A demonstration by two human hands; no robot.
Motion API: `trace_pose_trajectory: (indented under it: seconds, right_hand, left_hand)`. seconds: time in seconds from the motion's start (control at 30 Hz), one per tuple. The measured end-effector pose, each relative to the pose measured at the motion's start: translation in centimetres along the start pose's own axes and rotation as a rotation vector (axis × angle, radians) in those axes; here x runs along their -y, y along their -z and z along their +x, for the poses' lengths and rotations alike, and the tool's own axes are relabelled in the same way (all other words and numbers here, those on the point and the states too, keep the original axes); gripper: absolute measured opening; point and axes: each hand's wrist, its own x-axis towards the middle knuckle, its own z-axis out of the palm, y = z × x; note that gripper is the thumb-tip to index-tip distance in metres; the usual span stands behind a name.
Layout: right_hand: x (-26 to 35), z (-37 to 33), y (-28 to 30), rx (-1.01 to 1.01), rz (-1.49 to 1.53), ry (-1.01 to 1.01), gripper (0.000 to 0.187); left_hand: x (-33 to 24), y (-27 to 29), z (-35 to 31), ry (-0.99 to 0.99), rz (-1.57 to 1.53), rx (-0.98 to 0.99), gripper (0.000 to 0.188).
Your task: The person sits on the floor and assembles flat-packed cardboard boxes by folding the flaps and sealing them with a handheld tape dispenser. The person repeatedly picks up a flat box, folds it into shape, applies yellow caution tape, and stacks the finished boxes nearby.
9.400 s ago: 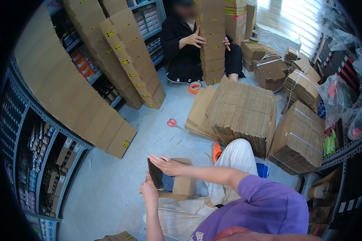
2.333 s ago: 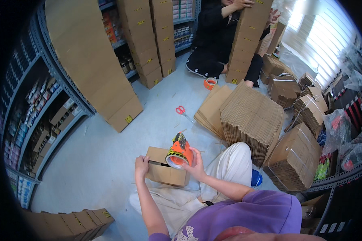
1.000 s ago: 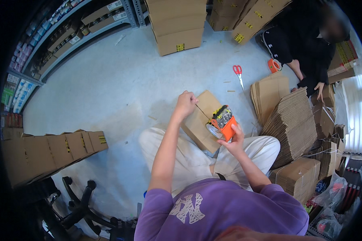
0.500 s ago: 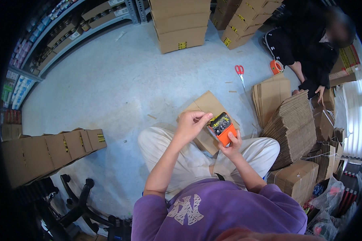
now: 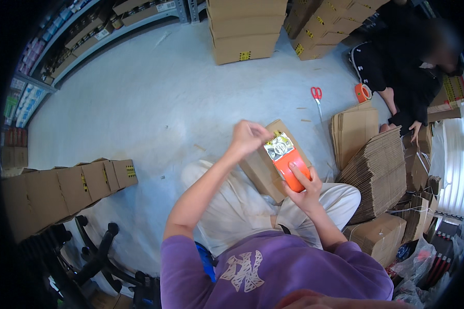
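1. We find the right hand [image 5: 308,193] with its fingers closed around an orange tape dispenser [image 5: 294,172], the thumb laid across its outer face.
2. We note the dispenser tilted above a cardboard box [image 5: 262,176], with its shiny, black-and-yellow-marked end pointing up and toward the left hand [image 5: 246,140].
3. The left hand is at the dispenser's shiny end, fingers curled and drawn narrow. It is blurred, so we cannot tell whether they pinch the tape.
4. We place the box on the floor [image 5: 129,113] in front of the seated person's crossed legs, partly hidden by the dispenser and the right hand.
5. To the right of the box we record a thick stack of flattened cartons [image 5: 374,172], with a smaller flat pile [image 5: 353,126] just beyond it.
6. We observe red-handled scissors [image 5: 317,98] on the floor near the smaller pile, and an orange tape roll [image 5: 363,92] to their right.
7. We see a co-worker in dark clothing [image 5: 389,64] seated at the upper right.
8. At the left we log a row of taped boxes [image 5: 69,190], above the black base of a chair [image 5: 99,260].
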Motion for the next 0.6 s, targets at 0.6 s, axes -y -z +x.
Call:
trace_pose_trajectory:
  seconds: [0.6]
  right_hand:
    - [3.0,8.2,0.7,0.385,-0.213,-0.134,0.043]
  left_hand:
    - [7.2,1.5,5.3,-0.071,-0.049,-0.388,0.024]
